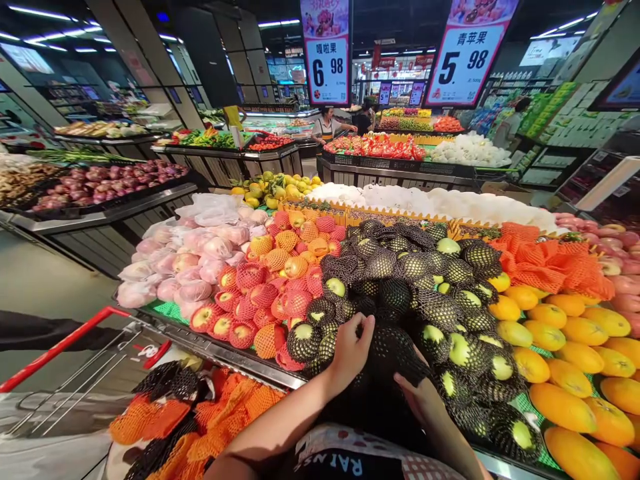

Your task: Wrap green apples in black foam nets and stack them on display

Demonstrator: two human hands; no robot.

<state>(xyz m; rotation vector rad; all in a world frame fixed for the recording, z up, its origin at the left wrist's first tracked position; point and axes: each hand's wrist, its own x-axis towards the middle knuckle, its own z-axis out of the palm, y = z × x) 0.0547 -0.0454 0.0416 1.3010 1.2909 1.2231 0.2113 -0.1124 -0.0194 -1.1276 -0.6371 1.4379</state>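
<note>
My left hand [351,347] is curled, thumb and fingers pinched together at the left edge of a dark bundle of black foam net [396,350]. From the lower right, my right hand [416,395] grips the same net, its thumb on the near side. Whether a fruit sits inside this net is hidden in shadow. Around both hands lie green apples [459,350] in black foam nets, piled on the display. Left of my left hand are red apples [245,333] in pink and orange nets.
Yellow-orange papayas [570,417] lie at right, below loose orange foam nets [550,257]. Bagged pink fruit [193,267] is heaped at left. A cart with a red handle [60,347] stands beside a heap of orange and black nets [225,413]. Price signs [326,63] hang above; a person [329,125] stands farther back.
</note>
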